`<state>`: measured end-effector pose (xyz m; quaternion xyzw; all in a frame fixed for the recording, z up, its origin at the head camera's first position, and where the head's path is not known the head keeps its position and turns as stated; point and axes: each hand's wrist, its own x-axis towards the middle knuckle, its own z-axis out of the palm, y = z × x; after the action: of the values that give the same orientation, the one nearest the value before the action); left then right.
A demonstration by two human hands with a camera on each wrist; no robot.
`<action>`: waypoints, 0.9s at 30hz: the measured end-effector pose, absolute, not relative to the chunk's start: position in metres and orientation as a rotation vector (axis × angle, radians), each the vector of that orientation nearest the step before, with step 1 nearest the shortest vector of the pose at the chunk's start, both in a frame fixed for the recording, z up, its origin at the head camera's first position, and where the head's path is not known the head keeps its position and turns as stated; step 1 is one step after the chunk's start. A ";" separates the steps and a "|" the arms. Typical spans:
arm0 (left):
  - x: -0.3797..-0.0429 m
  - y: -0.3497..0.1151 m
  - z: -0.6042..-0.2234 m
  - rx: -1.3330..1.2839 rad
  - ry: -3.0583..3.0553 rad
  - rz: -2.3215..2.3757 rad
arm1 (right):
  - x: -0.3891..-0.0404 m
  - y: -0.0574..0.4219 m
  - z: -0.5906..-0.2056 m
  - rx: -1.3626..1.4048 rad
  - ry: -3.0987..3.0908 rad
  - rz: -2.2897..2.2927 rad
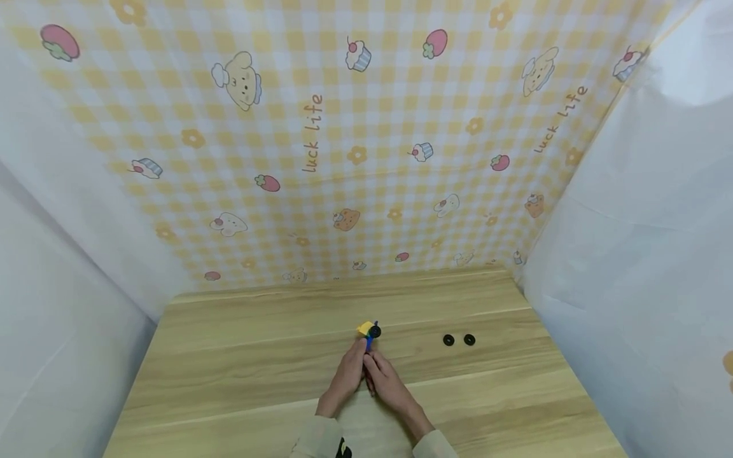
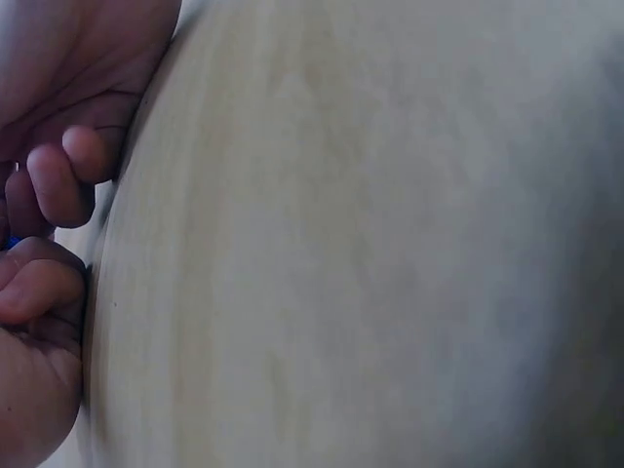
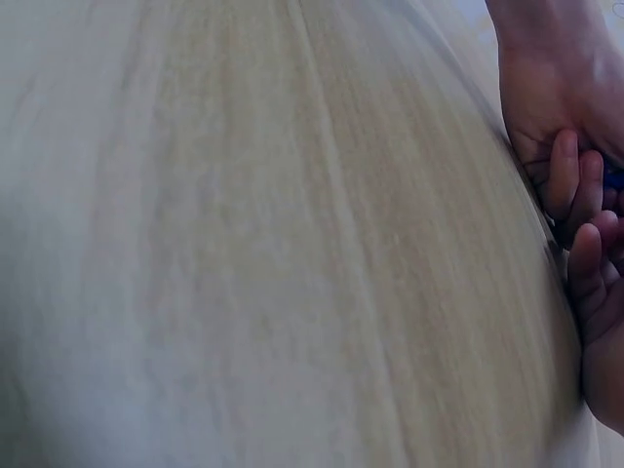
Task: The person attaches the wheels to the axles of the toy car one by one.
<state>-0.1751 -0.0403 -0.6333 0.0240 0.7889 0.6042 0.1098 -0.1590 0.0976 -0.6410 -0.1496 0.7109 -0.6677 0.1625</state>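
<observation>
A small toy with a yellow part, blue parts and a black wheel sits between the two hands in the head view, over the middle of the table. My left hand grips it from the left, with the thumb along its blue part. From the other side my right hand holds its near end, fingers curled in against the left hand. Both wrist views show curled fingers close together, and only a sliver of blue shows between them. The fingers cover most of the toy's near end.
Two black wheels lie side by side on the wood-grain table, right of the hands. Behind the table hangs a yellow checked cloth with cartoon prints. White sheets enclose the left and right sides.
</observation>
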 end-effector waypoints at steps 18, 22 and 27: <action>-0.173 -0.041 -0.632 0.043 2.135 1.984 | -0.158 0.094 -0.637 -0.348 2.082 -1.900; -0.170 -0.043 -0.632 0.017 2.023 2.091 | -0.160 0.092 -0.638 -0.290 2.103 -1.888; -0.171 -0.045 -0.636 0.032 2.025 2.122 | -0.159 0.091 -0.637 -0.251 2.116 -1.884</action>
<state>-0.1711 -0.0451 -0.6357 0.0108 0.6865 0.7196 0.1041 -0.1588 0.0905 -0.6369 -0.0872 0.7358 -0.6551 0.1479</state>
